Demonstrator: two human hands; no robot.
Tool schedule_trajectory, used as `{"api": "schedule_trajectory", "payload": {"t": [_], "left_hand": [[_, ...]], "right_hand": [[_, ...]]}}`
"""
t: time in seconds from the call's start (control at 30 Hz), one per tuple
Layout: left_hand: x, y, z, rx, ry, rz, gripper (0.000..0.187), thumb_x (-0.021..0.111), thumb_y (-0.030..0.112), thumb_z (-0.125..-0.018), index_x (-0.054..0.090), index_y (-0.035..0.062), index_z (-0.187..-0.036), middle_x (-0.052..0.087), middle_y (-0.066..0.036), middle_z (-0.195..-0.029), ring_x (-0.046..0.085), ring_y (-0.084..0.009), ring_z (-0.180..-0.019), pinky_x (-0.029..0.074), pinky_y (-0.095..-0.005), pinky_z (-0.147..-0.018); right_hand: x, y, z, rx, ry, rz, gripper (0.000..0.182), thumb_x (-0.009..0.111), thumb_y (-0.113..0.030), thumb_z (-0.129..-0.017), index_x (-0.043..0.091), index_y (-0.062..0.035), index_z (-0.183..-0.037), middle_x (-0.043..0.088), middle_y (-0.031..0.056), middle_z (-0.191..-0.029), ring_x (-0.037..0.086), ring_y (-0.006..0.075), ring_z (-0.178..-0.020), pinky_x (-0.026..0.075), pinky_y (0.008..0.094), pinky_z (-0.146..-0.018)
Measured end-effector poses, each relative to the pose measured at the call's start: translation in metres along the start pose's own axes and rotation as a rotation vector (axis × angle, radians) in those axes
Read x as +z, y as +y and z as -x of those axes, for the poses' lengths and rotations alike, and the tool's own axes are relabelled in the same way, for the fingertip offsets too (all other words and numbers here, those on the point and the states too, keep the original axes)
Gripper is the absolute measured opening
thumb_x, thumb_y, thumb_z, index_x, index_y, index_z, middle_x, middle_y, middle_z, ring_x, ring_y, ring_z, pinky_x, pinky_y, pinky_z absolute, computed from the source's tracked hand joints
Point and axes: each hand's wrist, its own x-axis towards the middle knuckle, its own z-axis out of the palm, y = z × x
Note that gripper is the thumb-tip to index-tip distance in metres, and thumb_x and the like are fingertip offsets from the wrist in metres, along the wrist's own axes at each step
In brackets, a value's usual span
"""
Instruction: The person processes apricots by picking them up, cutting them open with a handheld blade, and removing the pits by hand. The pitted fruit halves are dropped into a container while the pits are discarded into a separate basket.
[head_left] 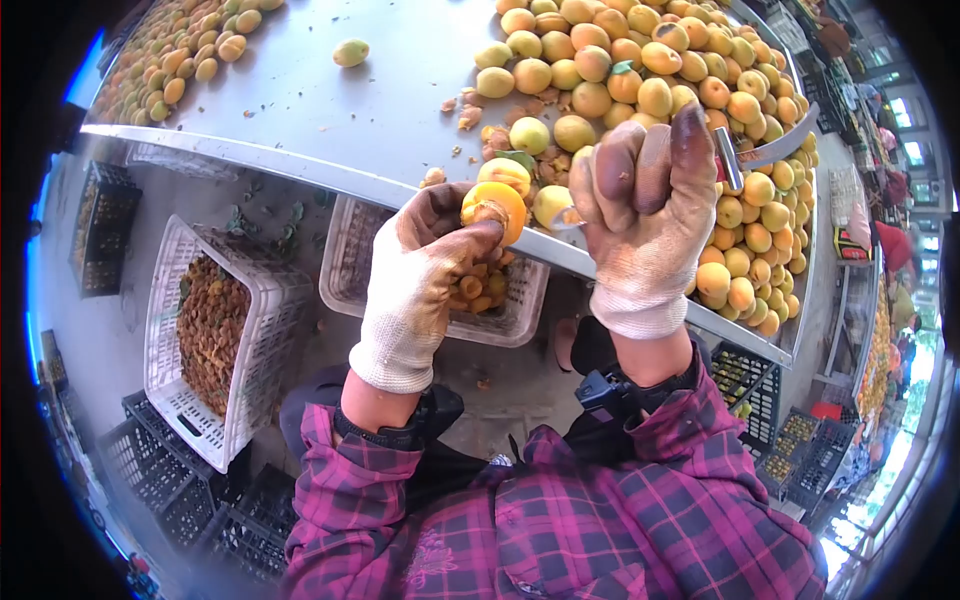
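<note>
My left hand [425,265], in a stained white glove, pinches a cut orange apricot [495,207] with its brown pit showing, just over the table's front edge. To its right, my right hand [648,205], also gloved, has its fingers curled round a small tool. The tool's tip [569,217] shows left of the hand, near the cut fruit; the rest is hidden in the palm. Whole apricots [655,97] are heaped on the metal table [290,90] behind both hands. Brown scraps [470,115] lie at the heap's left edge.
Below the table edge, a pale crate [345,255] holds orange fruit pieces. A white crate [270,335] of brown pits stands at left. A second apricot pile [205,45] lies at the table's far left. Black crates [750,380] stand at right. A curved metal strip [780,148] crosses the heap.
</note>
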Motion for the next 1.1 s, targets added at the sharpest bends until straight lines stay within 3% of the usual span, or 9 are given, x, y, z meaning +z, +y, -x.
{"api": "schedule_trajectory", "payload": {"t": [0.03, 0.1, 0.3, 0.57, 0.73, 0.83, 0.9, 1.0, 1.1], "left_hand": [[0.002, -0.002, 0.000, -0.006, -0.011, -0.005, 0.035, 0.066, 0.003, -0.088, 0.060, -0.0053, -0.122, 0.068, -0.010, -0.109, 0.067, -0.0165, -0.097, 0.056, -0.0295, -0.085], [0.004, -0.006, -0.002, -0.052, -0.071, 0.017, 0.036, 0.065, 0.002, -0.088, 0.060, -0.0052, -0.124, 0.068, -0.010, -0.111, 0.067, -0.0167, -0.099, 0.056, -0.0306, -0.086], [0.017, -0.007, 0.002, -0.050, -0.072, 0.056, 0.041, 0.072, 0.002, -0.086, 0.059, -0.0056, -0.125, 0.068, -0.007, -0.100, 0.062, -0.0080, -0.076, 0.048, -0.0196, -0.064], [0.015, -0.007, 0.005, -0.032, -0.017, 0.021, 0.039, 0.072, -0.005, -0.084, 0.062, -0.0060, -0.122, 0.069, -0.007, -0.089, 0.053, -0.0038, -0.059, 0.038, -0.0181, -0.050], [0.013, -0.006, 0.006, -0.026, -0.017, 0.031, 0.039, 0.072, -0.006, -0.084, 0.063, -0.0056, -0.122, 0.068, -0.007, -0.088, 0.051, -0.0042, -0.057, 0.037, -0.0184, -0.049], [0.014, -0.007, 0.006, -0.020, -0.026, 0.035, 0.043, 0.073, -0.009, -0.082, 0.062, -0.0057, -0.123, 0.069, -0.008, -0.094, 0.058, -0.0065, -0.068, 0.046, -0.0203, -0.058], [0.020, -0.006, 0.007, 0.097, -0.014, -0.101, 0.050, 0.074, -0.013, -0.078, 0.061, -0.0058, -0.126, 0.069, -0.008, -0.102, 0.062, -0.0094, -0.085, 0.051, -0.0230, -0.075], [0.019, -0.012, 0.007, 0.121, -0.009, -0.173, 0.054, 0.076, -0.015, -0.075, 0.061, -0.0059, -0.127, 0.068, -0.007, -0.108, 0.060, -0.0104, -0.098, 0.049, -0.0248, -0.088], [0.017, -0.016, 0.006, 0.214, -0.003, -0.309, 0.053, 0.074, -0.016, -0.075, 0.062, -0.0058, -0.126, 0.068, -0.006, -0.107, 0.061, -0.0104, -0.095, 0.050, -0.0248, -0.086]], "right_hand": [[0.005, 0.001, 0.002, -0.050, -0.003, 0.010, 0.061, 0.053, -0.045, -0.102, 0.034, -0.0111, -0.055, 0.048, 0.0096, -0.059, 0.046, 0.0176, -0.046, 0.034, 0.0264, -0.044], [0.017, 0.010, 0.006, -0.132, 0.054, 0.127, 0.061, 0.038, -0.048, -0.107, 0.031, -0.0135, -0.057, 0.035, 0.0023, -0.055, 0.024, 0.0110, -0.041, 0.030, 0.0273, -0.043], [0.007, 0.013, 0.015, -0.204, -0.089, 0.322, 0.062, 0.037, -0.053, -0.106, 0.035, -0.0101, -0.061, 0.047, 0.0105, -0.068, 0.044, 0.0175, -0.052, 0.036, 0.0283, -0.051], [0.011, 0.022, 0.017, -0.202, -0.143, 0.463, 0.059, 0.040, -0.048, -0.106, 0.038, -0.0098, -0.061, 0.046, 0.0096, -0.065, 0.039, 0.0143, -0.052, 0.032, 0.0264, -0.049], [0.010, 0.022, 0.002, -0.019, 0.007, 0.050, 0.061, 0.045, -0.047, -0.105, 0.030, -0.0141, -0.056, 0.030, 0.0014, -0.053, 0.021, 0.0095, -0.040, 0.021, 0.0242, -0.040], [0.003, 0.027, -0.003, 0.050, 0.062, -0.111, 0.061, 0.048, -0.047, -0.104, 0.029, -0.0160, -0.055, 0.023, -0.0030, -0.051, 0.019, 0.0079, -0.040, 0.019, 0.0240, -0.040], [-0.001, 0.026, -0.004, 0.091, 0.120, -0.149, 0.064, 0.054, -0.049, -0.101, 0.025, -0.0153, -0.055, 0.028, -0.0013, -0.053, 0.025, 0.0108, -0.043, 0.024, 0.0268, -0.041], [0.000, 0.033, -0.005, 0.104, 0.214, -0.146, 0.062, 0.054, -0.047, -0.101, 0.025, -0.0166, -0.056, 0.025, -0.0034, -0.054, 0.023, 0.0106, -0.044, 0.023, 0.0267, -0.041], [-0.002, 0.036, -0.007, 0.173, 0.272, -0.203, 0.058, 0.053, -0.044, -0.102, 0.029, -0.0178, -0.057, 0.025, -0.0038, -0.053, 0.020, 0.0085, -0.042, 0.019, 0.0251, -0.043]]}}
